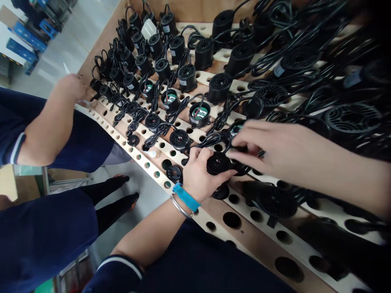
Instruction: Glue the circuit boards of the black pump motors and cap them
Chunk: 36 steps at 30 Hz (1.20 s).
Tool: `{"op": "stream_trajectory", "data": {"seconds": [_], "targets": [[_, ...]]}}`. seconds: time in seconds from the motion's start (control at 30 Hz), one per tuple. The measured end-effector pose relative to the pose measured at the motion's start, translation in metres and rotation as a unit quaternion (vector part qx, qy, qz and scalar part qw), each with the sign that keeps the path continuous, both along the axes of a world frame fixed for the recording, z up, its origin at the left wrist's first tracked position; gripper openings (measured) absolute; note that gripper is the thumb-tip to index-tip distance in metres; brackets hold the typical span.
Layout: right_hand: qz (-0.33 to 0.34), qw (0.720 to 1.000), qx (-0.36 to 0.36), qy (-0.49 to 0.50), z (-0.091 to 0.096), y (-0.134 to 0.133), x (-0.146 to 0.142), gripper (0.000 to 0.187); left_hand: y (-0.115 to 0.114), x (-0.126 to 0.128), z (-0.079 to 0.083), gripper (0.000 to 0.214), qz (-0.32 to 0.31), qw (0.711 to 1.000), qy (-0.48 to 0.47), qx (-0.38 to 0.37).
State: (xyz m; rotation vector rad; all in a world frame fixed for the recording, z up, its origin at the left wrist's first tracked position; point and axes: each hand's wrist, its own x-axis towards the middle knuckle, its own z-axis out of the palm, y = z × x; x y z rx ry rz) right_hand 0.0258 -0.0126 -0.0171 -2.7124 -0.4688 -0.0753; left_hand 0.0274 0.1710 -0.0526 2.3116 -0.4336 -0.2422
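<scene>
My left hand (pixel 200 171), with a blue band and a metal bangle at the wrist, is closed around a small black round grille cap (pixel 218 162). My right hand (pixel 262 144) comes in from the right, its fingers pinched on the same cap and on the black unit under it. Both hands work over a wooden board with round holes (pixel 232 219). Beside them stand black cylindrical units with coiled cords, one open-topped with a green circuit board (pixel 199 113) inside.
Many more black units and cords (pixel 186 77) fill the board toward the back and right. A co-worker in dark blue stands at the left, one hand (pixel 71 87) at the board's far edge. Loose black caps (pixel 173 172) lie on the board.
</scene>
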Motion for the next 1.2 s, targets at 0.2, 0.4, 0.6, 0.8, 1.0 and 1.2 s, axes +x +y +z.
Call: {"op": "stream_trajectory", "data": {"seconds": [0.2,0.4,0.6,0.8,1.0,1.2], "targets": [[-0.142,0.943,-0.003,0.3,-0.009,0.027,-0.019,0.049,0.002,0.002,-0.007,0.038,-0.013,0.999,0.015,-0.037],[-0.175,0.918,0.012,0.357,-0.013,0.035,0.0,0.057,0.004,0.005,-0.005,0.037,-0.028,0.998,0.035,-0.039],[-0.188,0.912,0.029,0.362,-0.019,0.035,-0.003,0.059,0.005,0.009,-0.007,0.036,-0.049,0.998,0.025,0.009],[-0.201,0.896,0.006,0.396,-0.013,0.037,0.003,0.057,0.017,0.009,-0.002,0.051,-0.121,0.986,-0.068,0.089],[-0.197,0.891,-0.019,0.409,-0.006,0.039,0.01,0.059,0.038,0.013,0.003,0.07,-0.29,0.915,-0.226,0.165],[-0.187,0.9,0.016,0.394,-0.024,0.032,0.003,0.064,0.033,0.023,0.003,0.054,-0.347,0.866,-0.29,0.212]]}}
